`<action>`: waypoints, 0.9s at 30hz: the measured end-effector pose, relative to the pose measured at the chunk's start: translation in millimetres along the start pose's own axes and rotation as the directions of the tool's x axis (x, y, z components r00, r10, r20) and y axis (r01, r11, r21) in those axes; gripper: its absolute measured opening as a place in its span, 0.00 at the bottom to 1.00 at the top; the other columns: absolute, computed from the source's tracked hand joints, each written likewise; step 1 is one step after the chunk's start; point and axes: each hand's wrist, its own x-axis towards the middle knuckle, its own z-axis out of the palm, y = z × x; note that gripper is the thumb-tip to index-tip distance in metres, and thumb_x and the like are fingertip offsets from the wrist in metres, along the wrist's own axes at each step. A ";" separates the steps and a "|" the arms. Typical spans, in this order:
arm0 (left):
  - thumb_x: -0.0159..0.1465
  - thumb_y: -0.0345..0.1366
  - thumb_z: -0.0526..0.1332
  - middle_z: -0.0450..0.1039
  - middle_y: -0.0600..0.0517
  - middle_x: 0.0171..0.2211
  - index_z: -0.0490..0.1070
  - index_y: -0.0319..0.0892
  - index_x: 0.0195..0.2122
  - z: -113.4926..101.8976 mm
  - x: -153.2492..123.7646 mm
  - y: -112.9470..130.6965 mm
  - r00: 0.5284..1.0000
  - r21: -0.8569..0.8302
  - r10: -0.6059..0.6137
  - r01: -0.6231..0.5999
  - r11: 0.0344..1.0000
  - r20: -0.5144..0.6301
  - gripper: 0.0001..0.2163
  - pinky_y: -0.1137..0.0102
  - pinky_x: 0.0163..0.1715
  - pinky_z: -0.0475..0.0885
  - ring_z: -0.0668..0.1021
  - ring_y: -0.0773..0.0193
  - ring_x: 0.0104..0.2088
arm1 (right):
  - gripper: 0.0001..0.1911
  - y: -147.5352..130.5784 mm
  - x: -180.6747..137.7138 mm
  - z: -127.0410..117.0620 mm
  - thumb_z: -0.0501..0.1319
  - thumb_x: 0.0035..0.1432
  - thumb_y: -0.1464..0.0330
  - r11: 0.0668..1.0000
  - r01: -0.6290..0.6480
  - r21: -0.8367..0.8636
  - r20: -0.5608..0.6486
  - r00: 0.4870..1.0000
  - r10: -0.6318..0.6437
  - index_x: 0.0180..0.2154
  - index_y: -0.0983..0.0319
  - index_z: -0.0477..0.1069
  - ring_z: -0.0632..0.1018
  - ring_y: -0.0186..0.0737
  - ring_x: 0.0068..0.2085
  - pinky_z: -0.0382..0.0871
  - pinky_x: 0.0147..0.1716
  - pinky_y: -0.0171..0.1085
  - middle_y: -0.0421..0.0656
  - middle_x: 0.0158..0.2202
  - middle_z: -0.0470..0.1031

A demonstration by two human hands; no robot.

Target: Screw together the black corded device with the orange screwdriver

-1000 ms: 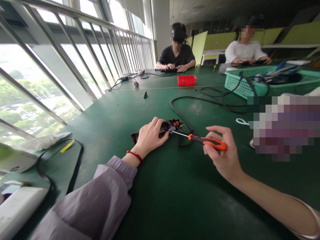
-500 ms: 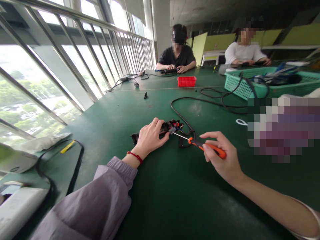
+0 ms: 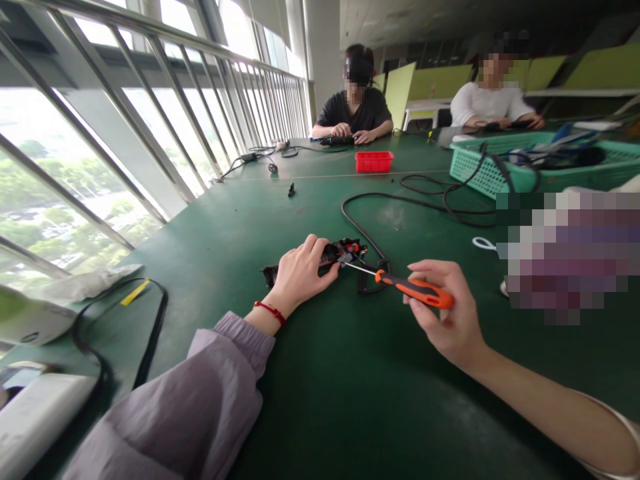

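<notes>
My left hand (image 3: 301, 272) presses down on a black, opened electrical device (image 3: 340, 253) with coloured wires showing, holding it against the green table (image 3: 330, 387). My right hand (image 3: 447, 315) grips an orange-handled screwdriver (image 3: 414, 290) whose metal shaft points left, its tip at the device's exposed inside. A black cable (image 3: 365, 230) runs from the device toward the back of the table.
A red bin (image 3: 373, 161) and a green basket (image 3: 505, 170) full of cables stand farther back. Two other people sit at the far end. Black cable (image 3: 150, 340) and white items lie at my left, beside the window railing. A blurred patch covers the right side.
My right hand has shifted its fingers round the screwdriver handle, as if twisting it. The tip stays at the device, and my left hand has not moved.
</notes>
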 end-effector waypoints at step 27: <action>0.61 0.47 0.52 0.68 0.49 0.41 0.62 0.42 0.48 -1.5 -0.7 1.6 1.000 0.002 -0.014 0.014 1.000 0.027 0.18 0.68 0.31 0.66 0.76 0.59 0.37 | 0.12 -3.7 2.1 2.9 0.56 0.58 0.69 0.988 -0.148 0.040 0.166 0.976 0.139 0.45 0.58 0.61 0.62 0.28 0.16 0.57 0.15 0.30 0.31 0.19 0.61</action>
